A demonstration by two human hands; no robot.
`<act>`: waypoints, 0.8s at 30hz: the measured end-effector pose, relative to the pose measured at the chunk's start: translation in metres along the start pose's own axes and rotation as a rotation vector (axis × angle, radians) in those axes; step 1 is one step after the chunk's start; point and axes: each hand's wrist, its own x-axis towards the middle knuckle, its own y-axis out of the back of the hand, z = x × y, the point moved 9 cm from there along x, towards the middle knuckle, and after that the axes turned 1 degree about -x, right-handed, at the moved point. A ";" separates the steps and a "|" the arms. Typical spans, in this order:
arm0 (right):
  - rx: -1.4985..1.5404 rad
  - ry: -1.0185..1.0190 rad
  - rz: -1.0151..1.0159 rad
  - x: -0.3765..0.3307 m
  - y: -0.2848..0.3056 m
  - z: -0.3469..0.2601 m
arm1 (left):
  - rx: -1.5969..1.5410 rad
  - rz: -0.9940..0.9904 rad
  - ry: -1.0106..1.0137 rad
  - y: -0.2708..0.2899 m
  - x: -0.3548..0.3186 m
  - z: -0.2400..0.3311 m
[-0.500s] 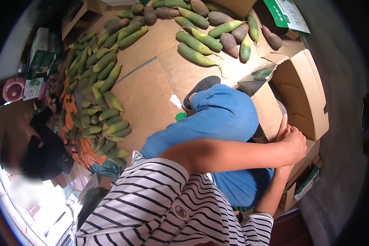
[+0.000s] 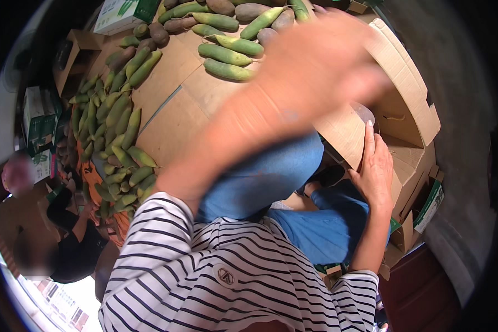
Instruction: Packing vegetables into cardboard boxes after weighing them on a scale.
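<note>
Cardboard sheets (image 2: 199, 113) cover the floor, and a grey wall (image 2: 454, 238) rises along the right side. The wearer's striped shirt (image 2: 205, 271) fills the lower middle, with blue jeans (image 2: 265, 188) bent at the knees beyond it. To the right of the knees stands an open cardboard box (image 2: 406, 83), its far flap upright and its opening facing up.

On the left a long pile of green radishes (image 2: 116, 113) runs over the cardboard, partly on an orange sheet (image 2: 89, 169). At the far side lies a looser group, where green radishes (image 2: 224, 53) mix with purplish-brown roots (image 2: 252, 11). A co-worker in black clothing (image 2: 80, 252) is at the far left, and a white-and-green carton (image 2: 126, 15) stands at the top left.

Of the wearer's 2 hands, the left hand (image 2: 326, 61) is stretched across, raised in front of the box's far left edge; motion blur hides its fingers, so I cannot tell whether they grip anything. The right hand (image 2: 377, 171) rests on the box's near panel, its fingers extended and thumb spread apart. By its index fingertip, inside the box, shows a rounded purplish thing (image 2: 363, 112), probably a root.
</note>
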 end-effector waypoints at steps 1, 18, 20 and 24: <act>0.001 -0.001 0.006 0.000 0.001 0.000 | 0.082 0.089 0.005 0.010 -0.002 -0.042; 0.017 -0.005 -0.029 0.005 0.003 -0.008 | 0.647 -0.802 0.719 -0.129 -0.229 -0.386; 0.023 -0.001 -0.029 0.006 0.003 -0.008 | 0.646 -0.898 0.785 -0.135 -0.239 -0.388; 0.018 -0.003 -0.036 0.008 0.002 -0.010 | 0.772 -0.898 0.764 -0.145 -0.269 -0.393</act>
